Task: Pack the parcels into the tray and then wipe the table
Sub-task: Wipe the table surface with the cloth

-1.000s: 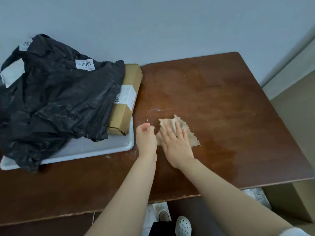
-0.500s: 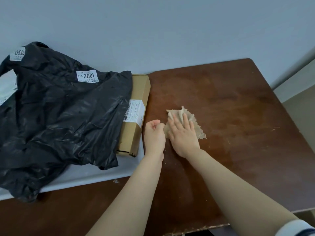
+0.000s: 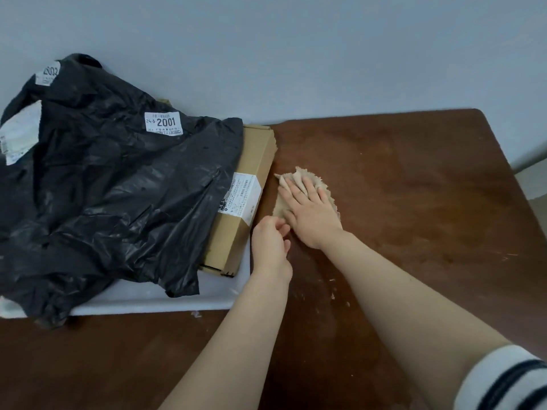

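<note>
A grey-white tray (image 3: pixel 165 300) lies at the left of the dark brown table (image 3: pixel 414 202). In the tray are black plastic parcel bags (image 3: pixel 112 187) with white labels and a long cardboard box (image 3: pixel 248 184) along its right side. A beige rag (image 3: pixel 322 187) lies flat on the table just right of the box. My right hand (image 3: pixel 310 211) presses flat on the rag, fingers spread and pointing at the box. My left hand (image 3: pixel 270 247) rests loosely curled beside the tray's right edge, holding nothing and touching my right hand's thumb side.
A pale wall (image 3: pixel 296 54) runs along the table's far edge. The table's right edge (image 3: pixel 521 190) slants away toward a lighter floor strip. Small pale crumbs (image 3: pixel 333 294) lie on the wood near my right forearm.
My right hand has slid the rag away from me and left, up against the cardboard box. My left hand moved along beside it. The camera has moved closer and tilted.
</note>
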